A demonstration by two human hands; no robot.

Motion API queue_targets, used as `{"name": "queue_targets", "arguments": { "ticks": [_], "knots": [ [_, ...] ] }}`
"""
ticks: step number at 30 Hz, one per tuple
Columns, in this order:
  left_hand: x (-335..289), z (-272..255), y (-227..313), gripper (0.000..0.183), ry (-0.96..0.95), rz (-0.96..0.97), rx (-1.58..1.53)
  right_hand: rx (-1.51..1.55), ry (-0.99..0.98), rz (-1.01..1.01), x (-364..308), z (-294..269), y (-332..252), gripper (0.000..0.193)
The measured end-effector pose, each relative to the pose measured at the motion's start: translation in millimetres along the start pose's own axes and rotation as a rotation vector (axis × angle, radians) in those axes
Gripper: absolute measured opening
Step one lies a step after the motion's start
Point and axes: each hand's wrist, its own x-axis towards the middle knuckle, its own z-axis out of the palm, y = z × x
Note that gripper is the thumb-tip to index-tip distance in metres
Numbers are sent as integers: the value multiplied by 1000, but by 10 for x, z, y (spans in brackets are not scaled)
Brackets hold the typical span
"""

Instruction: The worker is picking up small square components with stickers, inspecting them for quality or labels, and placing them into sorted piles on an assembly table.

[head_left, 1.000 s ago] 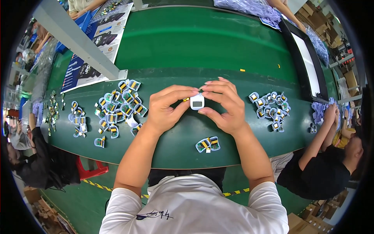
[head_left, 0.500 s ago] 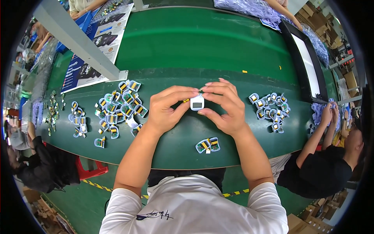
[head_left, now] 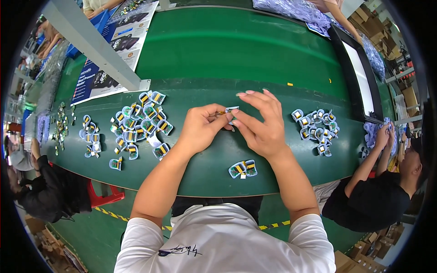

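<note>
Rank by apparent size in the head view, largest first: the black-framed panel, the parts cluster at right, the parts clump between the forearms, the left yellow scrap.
1. Black-framed panel
2. Parts cluster at right
3. Parts clump between the forearms
4. Left yellow scrap

I view the surface (head_left: 205, 174) from the wearer's head, close, facing steeply down: left hand (head_left: 199, 128) and right hand (head_left: 264, 129) at centre, white shirt (head_left: 227, 241) at six o'clock.
</note>
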Motion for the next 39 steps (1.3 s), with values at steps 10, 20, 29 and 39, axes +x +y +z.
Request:
{"name": "queue_targets", "arguments": {
  "ticks": [10,20,29,39],
  "knots": [
    [3,-35,-24,17,6,16,-42,-102,-98,-5,32,9,-61,27],
    [9,-53,-27,17,-110,-17,-205,289,15,309,-90,52,101,14],
    [23,-115,120,21,-43,508,384,394,-187,341,-35,-89,191,4],
    [-16,-80,108,18,-74,321,414,428,-213,349,-77,-50,231,6]
  ]
}}
